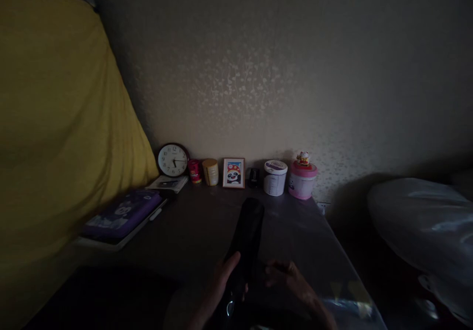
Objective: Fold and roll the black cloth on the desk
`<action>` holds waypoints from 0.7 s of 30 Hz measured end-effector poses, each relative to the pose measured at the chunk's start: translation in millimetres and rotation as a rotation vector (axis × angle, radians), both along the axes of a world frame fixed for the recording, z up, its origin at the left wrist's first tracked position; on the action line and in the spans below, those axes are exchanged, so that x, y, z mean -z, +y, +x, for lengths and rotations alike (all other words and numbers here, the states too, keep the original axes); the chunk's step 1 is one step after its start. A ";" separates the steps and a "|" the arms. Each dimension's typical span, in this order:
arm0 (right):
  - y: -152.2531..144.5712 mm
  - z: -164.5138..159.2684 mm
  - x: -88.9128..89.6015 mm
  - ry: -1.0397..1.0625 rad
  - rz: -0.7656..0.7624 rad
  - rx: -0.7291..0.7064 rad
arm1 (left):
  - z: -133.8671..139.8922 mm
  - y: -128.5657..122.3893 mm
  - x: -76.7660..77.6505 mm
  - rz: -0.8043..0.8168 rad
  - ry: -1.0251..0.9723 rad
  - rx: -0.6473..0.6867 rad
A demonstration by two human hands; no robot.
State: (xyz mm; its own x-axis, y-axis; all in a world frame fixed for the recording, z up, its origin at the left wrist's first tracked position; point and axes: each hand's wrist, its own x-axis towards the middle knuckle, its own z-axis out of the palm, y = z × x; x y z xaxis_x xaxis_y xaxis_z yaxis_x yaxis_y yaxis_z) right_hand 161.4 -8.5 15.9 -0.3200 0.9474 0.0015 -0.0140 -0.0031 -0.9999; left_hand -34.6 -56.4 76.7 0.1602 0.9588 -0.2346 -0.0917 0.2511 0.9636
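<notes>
A black, long, rounded-top object that looks like a folded umbrella (248, 231) is held up at a tilt over the dark table. My left hand (223, 276) is wrapped around its lower part, thumb on the near side. A small shiny oval shows below that grip. Just to the right, my right hand (286, 276) has its fingers bent and pressed together at the umbrella's side, on what seems to be a dark strap. Dim light hides the exact shape of that piece and the lower end of the umbrella.
Along the wall stand a clock (173, 160), a red can (194, 171), a yellow canister (210, 172), a panda picture frame (234, 173), a white tub (275, 178) and a pink-lidded tub (303, 181) with a figurine (303, 159). A purple case (121, 214) lies left beside a yellow curtain (66, 113).
</notes>
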 end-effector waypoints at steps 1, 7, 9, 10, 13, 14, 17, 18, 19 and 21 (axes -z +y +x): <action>-0.2 1.3 -0.2 0.027 -0.017 0.023 | -0.4 1.2 1.5 0.004 0.024 -0.019; -7.2 -0.7 -16.8 0.221 -0.013 0.093 | 0.3 3.3 7.2 0.007 0.102 -0.095; -12.0 -3.7 -26.5 0.239 0.004 0.051 | 0.7 3.3 10.3 0.016 0.088 -0.087; -14.6 -5.3 -30.8 0.238 0.012 0.017 | 0.8 3.4 12.1 0.021 0.087 -0.084; -20.5 -9.9 -38.4 0.221 0.028 -0.080 | 0.9 3.7 15.7 0.023 0.099 -0.081; -21.3 -11.2 -38.9 0.216 0.027 -0.101 | 0.9 3.4 15.4 0.017 0.112 -0.084; -19.5 -13.7 -36.8 0.191 0.060 -0.105 | 1.2 0.5 9.3 0.008 0.140 -0.084; -17.7 -14.4 -35.8 0.169 0.098 -0.089 | 1.5 -1.1 6.2 0.021 0.144 -0.087; -15.5 -15.1 -35.0 0.137 0.148 -0.065 | 1.8 -2.8 2.9 0.036 0.143 -0.091; -10.6 -17.0 -34.0 0.056 0.267 -0.005 | 2.7 -6.0 -3.2 0.062 0.140 -0.102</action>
